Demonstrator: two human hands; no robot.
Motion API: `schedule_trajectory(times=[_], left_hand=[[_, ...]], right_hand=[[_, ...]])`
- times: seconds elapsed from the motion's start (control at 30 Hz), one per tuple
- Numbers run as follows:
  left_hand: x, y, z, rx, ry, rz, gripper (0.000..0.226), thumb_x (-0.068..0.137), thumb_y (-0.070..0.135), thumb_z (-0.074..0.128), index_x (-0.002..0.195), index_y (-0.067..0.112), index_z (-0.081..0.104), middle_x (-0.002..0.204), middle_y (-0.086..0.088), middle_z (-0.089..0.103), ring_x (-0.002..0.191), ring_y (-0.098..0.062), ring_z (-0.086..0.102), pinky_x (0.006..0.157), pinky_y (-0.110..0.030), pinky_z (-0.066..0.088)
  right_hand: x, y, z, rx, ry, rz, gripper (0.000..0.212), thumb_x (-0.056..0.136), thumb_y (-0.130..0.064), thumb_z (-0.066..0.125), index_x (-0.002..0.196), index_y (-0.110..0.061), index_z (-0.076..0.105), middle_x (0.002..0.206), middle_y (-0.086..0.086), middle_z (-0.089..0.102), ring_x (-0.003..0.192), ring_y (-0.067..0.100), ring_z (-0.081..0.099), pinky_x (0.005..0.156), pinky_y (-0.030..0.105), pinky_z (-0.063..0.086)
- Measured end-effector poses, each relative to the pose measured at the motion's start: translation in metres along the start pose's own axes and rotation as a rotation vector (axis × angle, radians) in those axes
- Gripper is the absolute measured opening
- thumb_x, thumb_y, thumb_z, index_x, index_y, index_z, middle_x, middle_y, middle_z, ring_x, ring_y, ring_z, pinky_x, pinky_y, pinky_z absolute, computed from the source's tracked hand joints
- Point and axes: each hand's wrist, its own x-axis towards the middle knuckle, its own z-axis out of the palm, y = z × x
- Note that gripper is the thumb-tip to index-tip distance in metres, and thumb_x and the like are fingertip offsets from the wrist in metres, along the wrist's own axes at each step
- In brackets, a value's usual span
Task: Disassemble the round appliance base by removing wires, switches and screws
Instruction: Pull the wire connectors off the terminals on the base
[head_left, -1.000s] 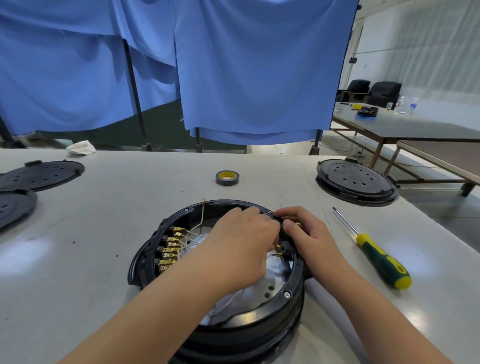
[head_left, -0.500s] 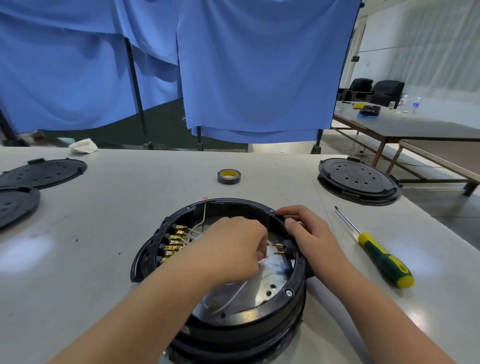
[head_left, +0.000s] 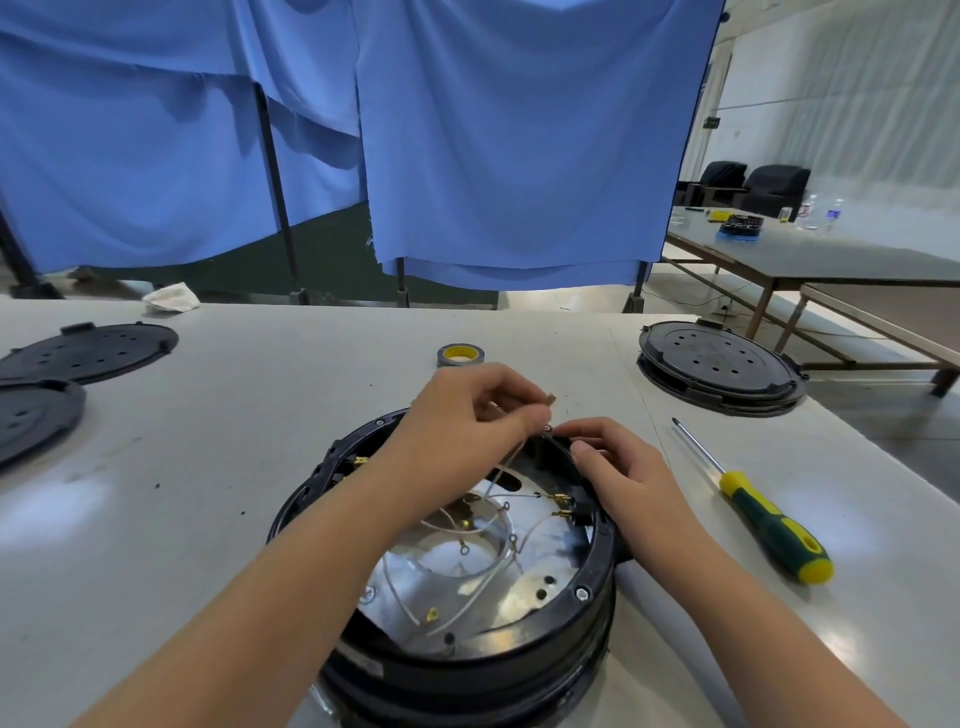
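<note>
Left hand (head_left: 467, 415) grip pinches a white wire (head_left: 506, 462) above the round base (head_left: 597, 587); right hand (head_left: 623, 467) curls on its rim.

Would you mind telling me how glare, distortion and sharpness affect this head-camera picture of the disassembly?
In the head view, overhead light glares off the metal plate inside the round base and leaves pale patches on the table; the wide lens bows the table's edges and the curtain poles; the hands and screwdriver are sharp, while the far chairs look soft.
</note>
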Motion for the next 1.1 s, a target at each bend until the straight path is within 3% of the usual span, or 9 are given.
schedule_trajectory(times=[0.13,0.27,0.33,0.5,0.57,0.67,0.8,0.93,1.1], left_hand=[[0.002,0.003,-0.004,-0.203,0.073,-0.026,0.018,0.083,0.016,0.071,0.098,0.026,0.067,0.074,0.004,0.073,0.062,-0.006,0.066,0.057,-0.015,0.05],[0.002,0.002,-0.006,-0.226,0.162,-0.025,0.019,0.084,0.013,0.07,0.101,0.022,0.068,0.075,0.002,0.073,0.066,-0.013,0.07,0.057,-0.017,0.052],[0.003,0.001,-0.007,-0.26,0.211,-0.037,0.016,0.083,0.01,0.071,0.097,0.016,0.069,0.076,-0.002,0.073,0.066,-0.015,0.071,0.057,-0.019,0.054],[0.005,0.002,-0.007,-0.315,0.251,-0.056,0.014,0.082,0.009,0.072,0.095,0.012,0.067,0.08,-0.007,0.073,0.065,-0.016,0.071,0.061,-0.024,0.058],[0.007,0.001,-0.009,-0.195,0.226,-0.039,0.021,0.082,0.018,0.073,0.101,0.018,0.065,0.088,0.001,0.073,0.072,-0.009,0.071,0.066,-0.021,0.057],[0.008,-0.006,-0.022,0.26,0.05,-0.029,0.053,0.082,0.039,0.07,0.129,0.034,0.047,0.12,0.017,0.057,0.106,0.001,0.056,0.089,-0.023,0.046],[0.006,-0.019,-0.04,0.894,-0.154,-0.077,0.073,0.085,0.049,0.061,0.146,0.036,0.022,0.149,0.009,0.029,0.135,-0.016,0.031,0.11,-0.04,0.03],[0.005,-0.03,-0.037,0.959,-0.289,-0.174,0.072,0.088,0.049,0.055,0.147,0.033,0.017,0.149,0.005,0.029,0.134,-0.019,0.031,0.108,-0.042,0.032],[0.007,-0.036,-0.034,1.007,-0.265,-0.153,0.067,0.089,0.05,0.051,0.145,0.033,0.018,0.146,0.004,0.031,0.131,-0.02,0.032,0.105,-0.043,0.035]], right_hand=[[-0.003,-0.009,-0.001,-0.04,0.05,-0.027,0.017,0.094,-0.016,0.055,0.095,-0.024,0.069,0.094,-0.007,0.07,0.086,0.002,0.065,0.068,0.01,0.048],[-0.007,-0.026,-0.003,-0.014,0.015,-0.096,0.009,0.089,-0.025,0.064,0.087,-0.029,0.072,0.088,-0.009,0.072,0.089,0.007,0.067,0.078,0.022,0.052],[-0.011,-0.035,0.001,-0.028,-0.06,-0.128,0.003,0.083,-0.03,0.07,0.085,-0.032,0.072,0.085,-0.011,0.073,0.084,0.004,0.068,0.077,0.021,0.054],[-0.006,-0.042,0.007,-0.144,-0.016,-0.186,0.014,0.076,-0.015,0.076,0.075,-0.028,0.071,0.074,-0.014,0.072,0.072,0.001,0.068,0.07,0.014,0.053],[0.003,-0.043,0.0,-0.196,0.021,-0.177,0.016,0.078,-0.012,0.074,0.074,-0.027,0.071,0.072,-0.015,0.072,0.069,-0.001,0.067,0.067,0.009,0.05],[0.025,-0.04,-0.021,-0.303,0.061,-0.115,0.013,0.08,-0.013,0.073,0.076,-0.025,0.071,0.07,-0.009,0.071,0.067,0.001,0.065,0.061,0.007,0.046],[0.064,-0.015,-0.042,-0.543,0.056,0.037,0.009,0.084,-0.018,0.067,0.078,-0.025,0.068,0.079,-0.007,0.069,0.077,0.008,0.064,0.061,0.017,0.044],[0.097,0.022,-0.037,-0.787,-0.06,0.14,0.008,0.087,-0.017,0.06,0.084,-0.021,0.066,0.09,-0.002,0.068,0.083,0.014,0.062,0.069,0.026,0.047],[0.114,0.049,-0.025,-0.889,-0.091,0.214,0.014,0.086,-0.013,0.054,0.084,-0.019,0.067,0.097,0.001,0.068,0.092,0.021,0.06,0.076,0.029,0.047]])
